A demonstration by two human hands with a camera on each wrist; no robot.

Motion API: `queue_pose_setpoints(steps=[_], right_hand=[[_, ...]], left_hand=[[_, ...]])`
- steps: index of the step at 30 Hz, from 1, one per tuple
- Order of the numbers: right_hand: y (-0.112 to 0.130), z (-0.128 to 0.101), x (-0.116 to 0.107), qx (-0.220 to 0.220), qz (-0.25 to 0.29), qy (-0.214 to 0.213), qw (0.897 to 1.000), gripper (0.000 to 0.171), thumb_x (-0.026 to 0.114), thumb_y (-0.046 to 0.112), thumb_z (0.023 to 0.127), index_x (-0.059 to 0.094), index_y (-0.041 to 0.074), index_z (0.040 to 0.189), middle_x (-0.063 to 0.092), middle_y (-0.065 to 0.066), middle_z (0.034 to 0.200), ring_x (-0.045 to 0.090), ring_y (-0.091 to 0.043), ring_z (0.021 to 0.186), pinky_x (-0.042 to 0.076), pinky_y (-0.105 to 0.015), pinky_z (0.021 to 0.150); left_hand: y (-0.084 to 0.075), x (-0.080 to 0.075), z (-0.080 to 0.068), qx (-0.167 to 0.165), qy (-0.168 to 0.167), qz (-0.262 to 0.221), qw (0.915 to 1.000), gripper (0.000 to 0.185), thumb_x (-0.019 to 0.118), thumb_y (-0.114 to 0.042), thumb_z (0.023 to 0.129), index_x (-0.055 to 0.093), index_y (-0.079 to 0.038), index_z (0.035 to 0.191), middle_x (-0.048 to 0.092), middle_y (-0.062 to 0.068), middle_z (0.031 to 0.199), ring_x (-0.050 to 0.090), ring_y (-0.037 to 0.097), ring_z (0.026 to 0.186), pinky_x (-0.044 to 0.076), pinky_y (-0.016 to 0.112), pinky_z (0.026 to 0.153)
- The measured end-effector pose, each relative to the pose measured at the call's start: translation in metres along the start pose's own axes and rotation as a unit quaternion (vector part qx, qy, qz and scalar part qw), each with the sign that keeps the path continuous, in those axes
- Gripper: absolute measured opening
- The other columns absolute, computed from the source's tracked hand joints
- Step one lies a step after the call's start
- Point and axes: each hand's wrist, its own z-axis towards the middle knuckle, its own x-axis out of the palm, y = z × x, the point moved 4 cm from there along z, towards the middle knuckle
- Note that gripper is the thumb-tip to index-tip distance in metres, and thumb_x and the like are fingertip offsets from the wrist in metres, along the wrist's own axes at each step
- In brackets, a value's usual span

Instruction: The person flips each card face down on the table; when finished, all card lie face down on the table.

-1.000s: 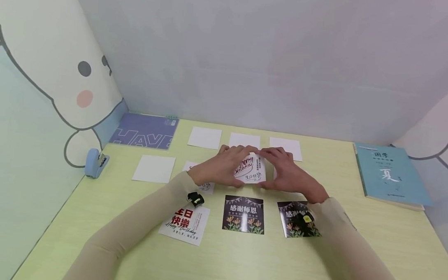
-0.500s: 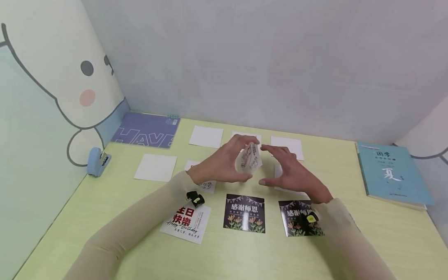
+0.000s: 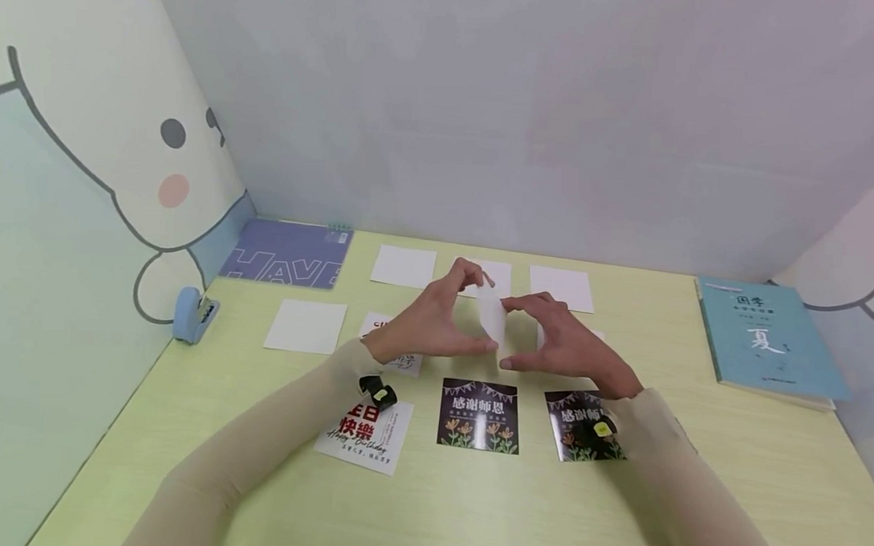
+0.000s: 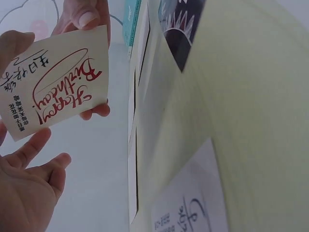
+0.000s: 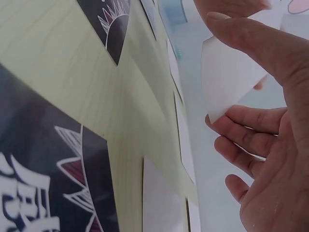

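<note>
A square birthday card (image 3: 491, 315) is held on edge above the table, between my two hands. My left hand (image 3: 439, 317) grips it by opposite edges, thumb low and fingers high. From the other side my right hand (image 3: 568, 338) holds it at two corners with thumb and fingertips. The left wrist view shows the printed face of the card (image 4: 65, 82), with red "Happy Birthday!" script; its blank white back (image 5: 229, 72) faces my right palm. A printed card (image 3: 405, 364) lies partly hidden under my left hand, and another white card is mostly covered by the right.
In front lie two black flower cards, one in the middle (image 3: 479, 415) and one partly under my right wrist (image 3: 576, 426), plus a red-lettered card (image 3: 362, 443). Several blank white cards (image 3: 305, 326) lie behind. A stapler (image 3: 193, 317), purple notebook (image 3: 286, 252) and blue book (image 3: 770, 341) sit around the edges.
The birthday card has turned from printed side up to standing on edge, its blank back now showing. My right hand let go during the turn and now grips it again.
</note>
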Motion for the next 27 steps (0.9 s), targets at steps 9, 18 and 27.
queue_pose_setpoints(steps=[9,18,27], right_hand=[[-0.005,0.003,0.004,0.006,-0.029,0.001,1.000,0.089,0.096,0.043,0.074,0.059,0.014,0.150,0.065,-0.010,0.148,0.049,-0.032,0.132,0.034,-0.050,0.101],[-0.009,0.009,0.011,0.043,-0.080,0.033,0.995,0.092,0.096,0.050,0.072,0.062,0.010,0.147,0.062,-0.014,0.146,0.049,-0.035,0.133,0.035,-0.061,0.108],[-0.013,0.013,0.022,0.060,-0.100,0.072,0.991,0.092,0.096,0.048,0.075,0.059,0.011,0.151,0.056,-0.015,0.146,0.049,-0.035,0.130,0.037,-0.060,0.112]], left_hand=[[0.010,-0.012,-0.010,-0.014,0.046,0.071,0.9963,0.077,0.091,-0.035,0.077,0.046,-0.014,0.135,0.055,0.004,0.139,0.053,0.020,0.128,0.045,0.054,0.113],[0.025,-0.004,-0.016,-0.088,0.151,0.239,0.9552,0.086,0.090,-0.050,0.079,0.046,-0.032,0.151,0.063,-0.002,0.145,0.055,0.025,0.137,0.035,0.057,0.116],[0.032,0.001,-0.018,-0.120,0.179,0.266,0.9396,0.095,0.091,-0.058,0.079,0.043,-0.038,0.158,0.059,-0.007,0.159,0.055,0.022,0.139,0.035,0.054,0.112]])
